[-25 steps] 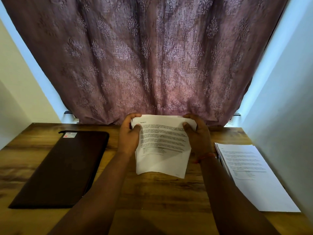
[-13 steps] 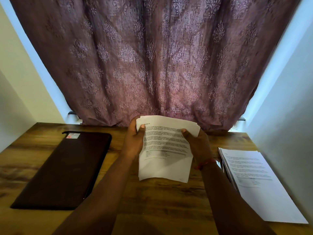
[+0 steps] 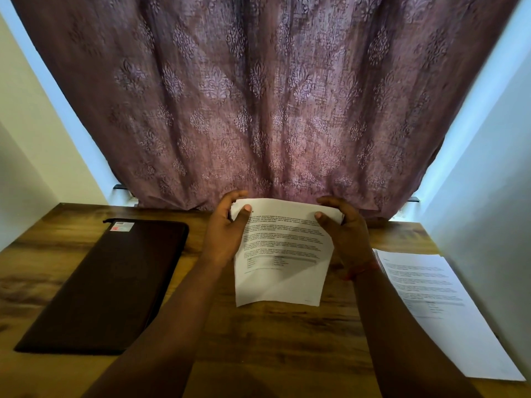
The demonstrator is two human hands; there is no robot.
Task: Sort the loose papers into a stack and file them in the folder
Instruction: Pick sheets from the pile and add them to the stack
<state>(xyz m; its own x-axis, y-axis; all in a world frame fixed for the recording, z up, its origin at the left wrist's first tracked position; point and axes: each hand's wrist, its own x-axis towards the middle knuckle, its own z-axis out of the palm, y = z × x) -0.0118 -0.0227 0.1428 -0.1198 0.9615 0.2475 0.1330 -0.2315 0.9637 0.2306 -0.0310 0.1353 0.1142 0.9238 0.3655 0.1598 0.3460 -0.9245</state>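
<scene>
Held papers (image 3: 283,254): centre, above table (image 3: 273,340), top corners gripped by left hand (image 3: 227,234) and right hand (image 3: 346,234). Second pile (image 3: 436,305): right, unmerged. Folder (image 3: 109,282): left, closed. Filing not yet begun.

One head-worn wide-angle view looks forward and down, close over the wooden desk (image 3: 258,340), facing the curtain (image 3: 258,110).

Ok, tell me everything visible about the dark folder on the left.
The dark brown folder lies flat and closed on the wooden table, left of the left hand, with nothing touching it. It looks like leather or leatherette, rectangular with rounded corners. A small white and red sticker sits near its far corner. Its contents are hidden.
</scene>
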